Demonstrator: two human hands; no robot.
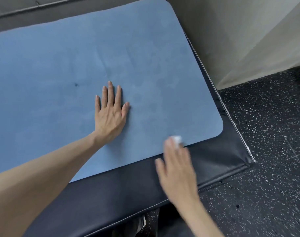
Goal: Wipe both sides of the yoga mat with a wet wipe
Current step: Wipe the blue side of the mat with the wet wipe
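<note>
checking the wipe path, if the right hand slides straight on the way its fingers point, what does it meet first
Nothing but the blue yoga mat: the right hand with its wet wipe points up the mat; the way looks free, left hand off-line.

One view only, from the head, looking steeply down and forward. It sits close over the blue mat (77, 65), which fills the upper left, tilted in frame. Speckled floor (268, 168) runs down the right, a wall (222, 40) up top.
</note>
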